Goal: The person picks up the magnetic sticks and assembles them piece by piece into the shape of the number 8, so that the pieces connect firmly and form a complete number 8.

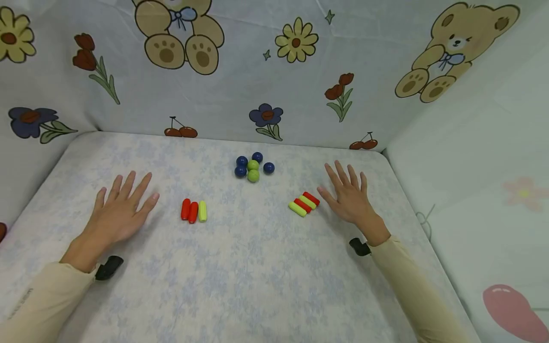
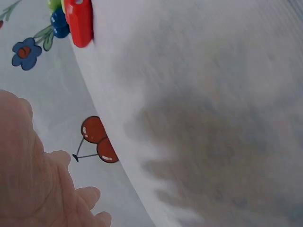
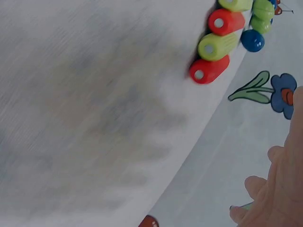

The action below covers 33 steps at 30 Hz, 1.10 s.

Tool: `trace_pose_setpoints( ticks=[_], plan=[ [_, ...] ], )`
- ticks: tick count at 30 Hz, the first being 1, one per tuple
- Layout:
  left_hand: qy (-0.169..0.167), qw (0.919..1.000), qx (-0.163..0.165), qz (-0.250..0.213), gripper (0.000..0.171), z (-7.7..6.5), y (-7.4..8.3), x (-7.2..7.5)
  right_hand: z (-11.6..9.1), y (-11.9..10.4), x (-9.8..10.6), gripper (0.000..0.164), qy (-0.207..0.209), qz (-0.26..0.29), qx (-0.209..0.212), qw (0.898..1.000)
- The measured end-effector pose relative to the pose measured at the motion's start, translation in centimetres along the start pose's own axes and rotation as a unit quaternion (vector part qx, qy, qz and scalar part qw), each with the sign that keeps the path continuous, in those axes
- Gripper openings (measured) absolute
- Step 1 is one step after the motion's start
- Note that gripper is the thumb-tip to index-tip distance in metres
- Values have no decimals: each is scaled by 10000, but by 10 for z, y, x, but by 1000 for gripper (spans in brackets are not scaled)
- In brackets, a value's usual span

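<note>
My left hand (image 1: 116, 213) is spread palm down over the left of the table, holding nothing. To its right lie two red cylinder beads (image 1: 193, 212) and a yellow-green cylinder bead (image 1: 203, 211), side by side. On the right, my right hand (image 1: 349, 200) has its fingers spread too, with nothing in it. Just left of its thumb sits a slanted row of red cylinder beads (image 1: 303, 206) alternating with yellow-green ones (image 1: 297, 209). In the right wrist view, holes show in the ends of the red bead (image 3: 210, 70) and its neighbours.
At the back middle, several dark blue round beads (image 1: 269, 167) cluster around two green round beads (image 1: 253, 176). A pale blue-patterned cloth covers the table (image 1: 240, 276). A printed curtain (image 1: 240, 71) rises along the back edge, and a white cloth wall (image 1: 472, 166) stands at the right.
</note>
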State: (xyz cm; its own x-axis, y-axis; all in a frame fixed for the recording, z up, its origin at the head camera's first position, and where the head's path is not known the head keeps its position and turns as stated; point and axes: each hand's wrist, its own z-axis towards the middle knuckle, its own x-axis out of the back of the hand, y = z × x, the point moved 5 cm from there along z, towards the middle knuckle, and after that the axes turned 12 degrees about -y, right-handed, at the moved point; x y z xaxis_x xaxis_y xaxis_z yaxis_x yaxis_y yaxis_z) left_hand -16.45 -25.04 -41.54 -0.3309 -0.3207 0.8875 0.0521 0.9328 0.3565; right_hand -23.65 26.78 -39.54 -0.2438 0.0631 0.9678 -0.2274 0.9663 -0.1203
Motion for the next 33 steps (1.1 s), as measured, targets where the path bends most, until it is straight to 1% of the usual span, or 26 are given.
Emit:
trace_pose_setpoints(
  ticks=[5, 10, 13, 17, 21, 25, 28, 33],
  plan=[
    [-33, 9996, -202, -212, 73, 2, 17, -4, 11, -23, 2, 77, -39, -64, 168, 9998],
    [-29, 9979, -487, -436, 73, 6, 32, -9, 23, -47, 3, 77, -58, -113, 380, 9992],
    [-12, 9964, -630, -561, 71, 8, 38, -12, 29, -63, 0, 74, -68, -72, 541, 9985],
    [45, 9937, -661, -906, 65, 10, 42, -17, 36, -83, -4, 71, -73, 34, 742, 9972],
    [98, 9887, -669, -1335, 59, 13, 46, -20, 42, -100, -9, 71, -148, 17, 874, 9961],
    [64, 9845, -745, -1587, 50, 17, 49, -21, 47, -116, -11, 70, -167, 88, 1004, 9948],
    [-106, 9787, -800, -1886, 47, 20, 50, -22, 53, -125, -10, 71, -98, 146, 1105, 9937],
    [-476, 9662, -848, -2386, 47, 25, 49, -27, 62, -137, -11, 70, -104, 141, 1241, 9921]
  ],
)
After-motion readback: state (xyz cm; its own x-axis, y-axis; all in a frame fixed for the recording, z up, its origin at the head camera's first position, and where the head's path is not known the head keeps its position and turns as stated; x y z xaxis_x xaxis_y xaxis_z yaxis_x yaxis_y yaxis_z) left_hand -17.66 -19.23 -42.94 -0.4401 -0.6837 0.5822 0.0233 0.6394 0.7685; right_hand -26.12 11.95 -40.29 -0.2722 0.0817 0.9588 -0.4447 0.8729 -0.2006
